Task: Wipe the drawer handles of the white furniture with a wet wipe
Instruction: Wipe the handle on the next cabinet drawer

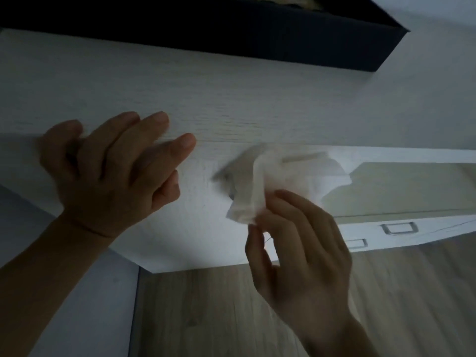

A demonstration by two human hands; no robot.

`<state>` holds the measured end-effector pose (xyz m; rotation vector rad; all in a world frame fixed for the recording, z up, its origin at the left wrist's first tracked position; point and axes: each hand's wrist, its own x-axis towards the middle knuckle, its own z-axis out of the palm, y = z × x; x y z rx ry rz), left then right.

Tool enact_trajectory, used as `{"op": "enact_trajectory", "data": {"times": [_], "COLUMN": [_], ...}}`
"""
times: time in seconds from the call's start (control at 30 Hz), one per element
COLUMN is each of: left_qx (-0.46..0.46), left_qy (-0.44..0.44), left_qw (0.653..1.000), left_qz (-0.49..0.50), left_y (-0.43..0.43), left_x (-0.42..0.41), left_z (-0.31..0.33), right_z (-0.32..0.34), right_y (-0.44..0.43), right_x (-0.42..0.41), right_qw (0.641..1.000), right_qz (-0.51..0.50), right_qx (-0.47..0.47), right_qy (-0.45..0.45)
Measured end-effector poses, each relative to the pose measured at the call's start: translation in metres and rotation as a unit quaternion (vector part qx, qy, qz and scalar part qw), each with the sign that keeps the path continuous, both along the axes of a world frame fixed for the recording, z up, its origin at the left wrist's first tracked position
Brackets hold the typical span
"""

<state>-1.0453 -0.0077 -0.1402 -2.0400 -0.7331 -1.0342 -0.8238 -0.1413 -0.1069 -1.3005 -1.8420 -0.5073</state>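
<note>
Now: wiping step | right hand (296,240) pinches wet wipe (273,181) against a mostly covered drawer handle (225,176) below the top front edge of the white furniture (180,86) | left hand (110,171), fingers loosely spread, rests on that edge | best: fold wipe round handle, rub every face | lower handles (399,228) seemingly pending.

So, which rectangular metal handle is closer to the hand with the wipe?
The lower silver rectangular handle, beside the right hand gripping the white wet wipe; the upper handle lies farther right.
</note>
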Motion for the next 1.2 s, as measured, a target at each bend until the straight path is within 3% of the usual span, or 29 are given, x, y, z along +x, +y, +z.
{"op": "enact_trajectory", "data": {"times": [0.13,0.3,0.77,0.97,1.2], "left_qx": [0.018,0.047,0.042,0.044,0.082], "left_qy": [0.014,0.01,0.006,0.005,-0.003], "left_qw": [1.0,0.998,0.998,0.998,0.995], "left_qz": [0.017,0.048,0.04,0.045,0.048], "left_y": [-0.002,-0.004,-0.003,-0.002,-0.002], "left_x": [0.0,0.004,0.002,0.004,0.007], "left_z": [-0.003,-0.001,0.0,0.002,-0.001], "right_z": [-0.006,-0.011,-0.033,-0.035,-0.04], "right_y": [0.0,0.013,0.034,0.036,0.035], "right_x": [-0.005,-0.013,-0.027,-0.042,-0.042], "right_qw": [0.996,0.987,0.985,0.971,0.977], "right_qz": [-0.007,-0.088,-0.03,-0.079,-0.069], "right_qx": [-0.038,-0.001,0.064,0.075,0.08], "right_qy": [0.076,0.132,0.156,0.212,0.185]}}
